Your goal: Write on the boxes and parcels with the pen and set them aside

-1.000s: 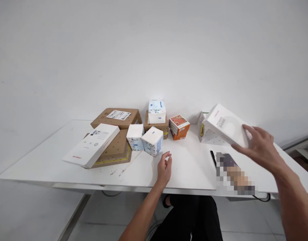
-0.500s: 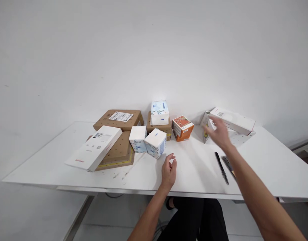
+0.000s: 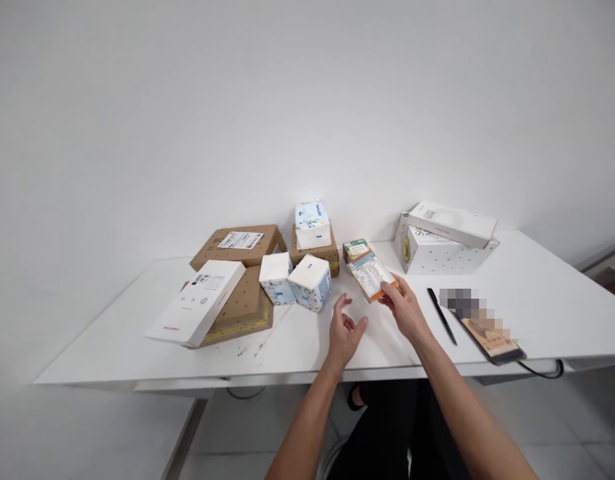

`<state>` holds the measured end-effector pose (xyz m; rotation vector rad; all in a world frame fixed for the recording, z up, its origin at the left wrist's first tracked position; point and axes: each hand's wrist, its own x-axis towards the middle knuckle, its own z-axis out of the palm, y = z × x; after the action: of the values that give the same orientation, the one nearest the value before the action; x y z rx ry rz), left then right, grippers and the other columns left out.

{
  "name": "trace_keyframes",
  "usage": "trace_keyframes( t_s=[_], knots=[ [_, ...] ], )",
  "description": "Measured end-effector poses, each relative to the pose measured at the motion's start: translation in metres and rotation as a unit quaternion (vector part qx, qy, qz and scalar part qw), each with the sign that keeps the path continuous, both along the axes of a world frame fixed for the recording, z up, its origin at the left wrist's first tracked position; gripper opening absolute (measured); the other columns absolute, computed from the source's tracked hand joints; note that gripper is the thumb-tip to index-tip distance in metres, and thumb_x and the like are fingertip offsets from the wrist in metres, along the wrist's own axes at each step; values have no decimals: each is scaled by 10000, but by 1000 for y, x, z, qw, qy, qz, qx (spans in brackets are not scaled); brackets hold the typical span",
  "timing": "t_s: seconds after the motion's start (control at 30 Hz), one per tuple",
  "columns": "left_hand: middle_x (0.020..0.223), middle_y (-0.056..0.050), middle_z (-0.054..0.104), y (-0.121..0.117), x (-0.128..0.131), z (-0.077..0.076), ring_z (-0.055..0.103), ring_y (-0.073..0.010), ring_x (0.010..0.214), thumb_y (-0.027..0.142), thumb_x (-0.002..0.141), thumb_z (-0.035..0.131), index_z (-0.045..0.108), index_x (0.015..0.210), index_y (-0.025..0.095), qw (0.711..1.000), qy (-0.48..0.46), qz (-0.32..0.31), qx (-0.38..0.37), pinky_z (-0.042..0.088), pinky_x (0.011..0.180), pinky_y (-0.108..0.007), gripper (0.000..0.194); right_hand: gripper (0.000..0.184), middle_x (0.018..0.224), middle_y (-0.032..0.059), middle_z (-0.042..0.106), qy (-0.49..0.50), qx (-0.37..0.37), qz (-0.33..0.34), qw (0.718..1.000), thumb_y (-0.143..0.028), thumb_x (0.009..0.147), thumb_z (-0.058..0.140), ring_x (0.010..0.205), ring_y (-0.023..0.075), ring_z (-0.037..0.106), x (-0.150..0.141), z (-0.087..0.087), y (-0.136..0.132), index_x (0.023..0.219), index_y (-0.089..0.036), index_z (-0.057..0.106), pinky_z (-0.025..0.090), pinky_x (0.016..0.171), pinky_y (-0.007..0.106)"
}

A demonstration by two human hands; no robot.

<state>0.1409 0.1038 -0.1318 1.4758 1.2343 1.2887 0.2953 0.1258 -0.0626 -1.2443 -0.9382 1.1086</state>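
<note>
My right hand (image 3: pixel 401 308) grips the near edge of a small orange-and-white box (image 3: pixel 371 275), its thumb on a face covered in printed text. The box is tilted, and behind it a small green-and-yellow box (image 3: pixel 356 249) shows in part. To its left, my left hand (image 3: pixel 345 333) is held over the table with fingers apart and nothing in it. Nearest to that hand are two white-and-blue tissue packs (image 3: pixel 311 283) side by side. A third tissue pack (image 3: pixel 312 223) rests on a small brown cardboard box (image 3: pixel 332 255) by the wall.
Brown cardboard boxes (image 3: pixel 237 303) lie at the left, with a flat white box (image 3: pixel 197 300) leaning over them. At the right, a white box (image 3: pixel 455 223) sits on a larger dotted white box (image 3: pixel 440 257). A black pen (image 3: pixel 441 316) and a phone (image 3: pixel 492 333) lie near the front edge.
My right hand has come left and down from beside the white boxes and taken hold of the orange-and-white box, which now tilts. My left hand's fingers have spread more.
</note>
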Motion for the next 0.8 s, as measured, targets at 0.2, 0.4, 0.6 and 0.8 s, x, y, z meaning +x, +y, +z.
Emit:
trace_keyframes(
  t_s=[0.2, 0.4, 0.6, 0.8],
  knots=[
    [1574, -151, 82, -6, -1, -1, 283, -310, 1394, 418, 594, 841, 46, 1482, 296, 992, 32, -98, 67, 262, 1126, -478, 1198, 478, 967, 45, 678, 152, -70, -42, 985, -500, 736, 679, 844, 208, 645, -12, -31, -72, 1108, -222, 565, 528, 749, 352],
    [1516, -183, 258, -12, 1, 9, 362, -291, 1368, 413, 652, 804, 8, 1476, 274, 983, -8, -181, 24, 345, 1097, -452, 1154, 434, 943, 31, 689, 11, -28, 2, 1000, -555, 824, 553, 921, 243, 638, -14, -35, -88, 1128, -247, 586, 517, 841, 419],
    [1460, -182, 342, -18, 4, 15, 461, -292, 1294, 416, 626, 804, 110, 1457, 253, 990, 5, -138, 36, 430, 1031, -415, 1094, 457, 1090, 83, 638, -142, -12, -36, 989, -569, 869, 456, 990, 247, 598, -6, -42, -92, 1111, -217, 617, 485, 893, 422],
    [1432, -185, 355, -19, 5, 12, 474, -299, 1279, 517, 605, 796, 104, 1458, 250, 993, 8, -111, 36, 465, 992, -393, 1130, 549, 1220, 121, 510, -249, 73, -62, 964, -491, 845, 542, 1119, 264, 527, -16, -38, -101, 1327, -249, 444, 451, 968, 447]
  ],
)
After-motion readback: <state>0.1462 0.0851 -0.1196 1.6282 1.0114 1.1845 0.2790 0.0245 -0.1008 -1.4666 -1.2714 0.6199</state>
